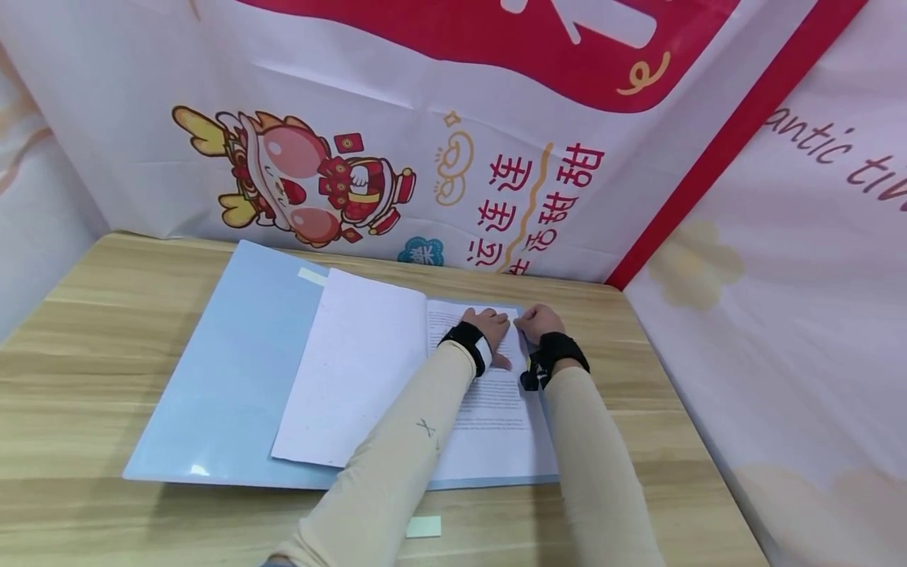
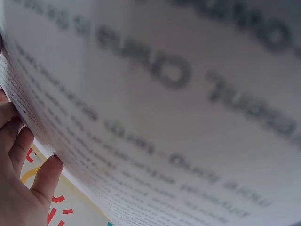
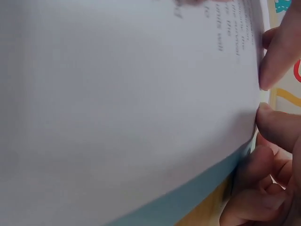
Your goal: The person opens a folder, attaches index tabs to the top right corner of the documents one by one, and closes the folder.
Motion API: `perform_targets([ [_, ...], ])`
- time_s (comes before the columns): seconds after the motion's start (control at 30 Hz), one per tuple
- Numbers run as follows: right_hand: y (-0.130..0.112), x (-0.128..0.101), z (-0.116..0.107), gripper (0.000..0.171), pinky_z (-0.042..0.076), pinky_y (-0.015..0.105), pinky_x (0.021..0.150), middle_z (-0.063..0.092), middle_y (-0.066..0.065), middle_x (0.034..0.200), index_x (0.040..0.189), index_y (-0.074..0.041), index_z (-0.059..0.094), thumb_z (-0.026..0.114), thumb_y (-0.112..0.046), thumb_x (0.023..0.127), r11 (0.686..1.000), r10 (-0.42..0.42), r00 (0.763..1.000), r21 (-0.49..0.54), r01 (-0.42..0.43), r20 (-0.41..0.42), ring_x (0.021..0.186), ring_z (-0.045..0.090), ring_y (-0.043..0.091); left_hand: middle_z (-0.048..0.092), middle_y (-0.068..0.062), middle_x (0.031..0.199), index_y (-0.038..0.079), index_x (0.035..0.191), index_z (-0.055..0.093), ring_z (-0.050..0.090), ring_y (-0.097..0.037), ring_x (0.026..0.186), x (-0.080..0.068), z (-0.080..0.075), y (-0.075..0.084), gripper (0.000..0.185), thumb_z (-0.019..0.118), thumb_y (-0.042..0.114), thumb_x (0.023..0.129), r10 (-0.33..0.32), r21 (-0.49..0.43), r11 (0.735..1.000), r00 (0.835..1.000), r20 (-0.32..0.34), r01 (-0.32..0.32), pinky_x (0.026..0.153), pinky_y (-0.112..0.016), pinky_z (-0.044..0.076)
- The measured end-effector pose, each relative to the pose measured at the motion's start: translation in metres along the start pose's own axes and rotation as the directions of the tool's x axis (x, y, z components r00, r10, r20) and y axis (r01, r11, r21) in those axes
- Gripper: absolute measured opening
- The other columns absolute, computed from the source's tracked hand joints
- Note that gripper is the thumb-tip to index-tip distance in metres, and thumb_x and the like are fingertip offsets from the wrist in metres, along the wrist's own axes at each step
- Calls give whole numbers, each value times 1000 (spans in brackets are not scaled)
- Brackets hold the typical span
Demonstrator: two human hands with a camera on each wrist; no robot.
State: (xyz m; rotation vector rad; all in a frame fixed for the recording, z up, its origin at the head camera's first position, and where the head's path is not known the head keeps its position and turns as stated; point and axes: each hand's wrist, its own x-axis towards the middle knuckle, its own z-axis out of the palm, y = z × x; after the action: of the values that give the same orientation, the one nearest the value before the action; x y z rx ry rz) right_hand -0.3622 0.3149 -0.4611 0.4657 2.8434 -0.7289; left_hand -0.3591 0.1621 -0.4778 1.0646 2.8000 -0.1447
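Note:
A blue folder [image 1: 234,378] lies opened out on the wooden table, with a stack of paper inside it. On the right of the stack is a printed page [image 1: 489,425]; to its left a blank white sheet [image 1: 361,370] is turned over. My left hand [image 1: 489,329] rests on the upper part of the printed page, fingers fairly straight and thumb spread. Beside it, my right hand [image 1: 542,321] pinches the page's right edge near the top corner, its other fingers curled. A pale greenish strip [image 3: 264,96] shows at that edge; what exactly the fingertips hold there is partly hidden.
A pale green sticky strip [image 1: 423,527] lies on the table [image 1: 673,472] near the front. Another pale strip [image 1: 312,276] is on the folder's left cover. A printed cloth [image 1: 397,94] hangs behind the table, and white cloth [image 1: 794,315] borders the right side.

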Motion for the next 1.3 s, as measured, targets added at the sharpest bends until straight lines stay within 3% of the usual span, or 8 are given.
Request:
perform_targets([
  [0.27, 1, 2, 0, 11, 46, 39, 89, 63, 13, 104, 96, -3, 63, 55, -11, 96, 1000, 7, 1000, -17, -7, 5, 99, 59, 30, 38, 3, 162, 17, 155, 44, 37, -19, 145, -1, 2, 2, 93, 62, 76, 85, -2, -16, 1000, 1000, -14, 1, 109, -48, 41],
  [0.57, 3, 2, 0, 16, 44, 42, 94, 60, 14, 110, 107, -3, 60, 55, -17, 102, 1000, 13, 1000, -24, -14, -9, 104, 56, 31, 39, 2, 162, 17, 155, 44, 38, -19, 145, -1, -1, 2, 93, 60, 76, 86, 7, -19, 1000, 1000, -30, -8, 109, -48, 41],
  [0.93, 2, -3, 3, 17, 44, 44, 97, 60, 15, 113, 110, -2, 60, 52, -14, 101, 998, 53, 999, -12, -54, -5, 107, 55, 32, 42, 0, 159, 17, 153, 47, 40, -20, 144, -1, -3, 5, 90, 62, 74, 86, 2, -39, 999, 1000, 14, -2, 110, -48, 41],
  [1.23, -2, -6, 3, 20, 45, 37, 82, 61, 11, 101, 97, -5, 59, 58, -24, 100, 999, 19, 1000, -27, -19, -12, 96, 57, 29, 46, 0, 156, 17, 149, 51, 41, -20, 141, -5, 1, 0, 89, 64, 76, 83, -8, -40, 999, 999, -40, 7, 108, -47, 42],
  [1.3, -2, -5, 4, 18, 45, 39, 84, 61, 13, 103, 98, -4, 59, 57, -21, 100, 999, 17, 1000, -36, -17, -17, 97, 57, 30, 45, 0, 157, 17, 150, 50, 40, -20, 142, -5, 2, 0, 89, 63, 76, 84, -6, -39, 999, 999, -34, 4, 109, -47, 41],
])
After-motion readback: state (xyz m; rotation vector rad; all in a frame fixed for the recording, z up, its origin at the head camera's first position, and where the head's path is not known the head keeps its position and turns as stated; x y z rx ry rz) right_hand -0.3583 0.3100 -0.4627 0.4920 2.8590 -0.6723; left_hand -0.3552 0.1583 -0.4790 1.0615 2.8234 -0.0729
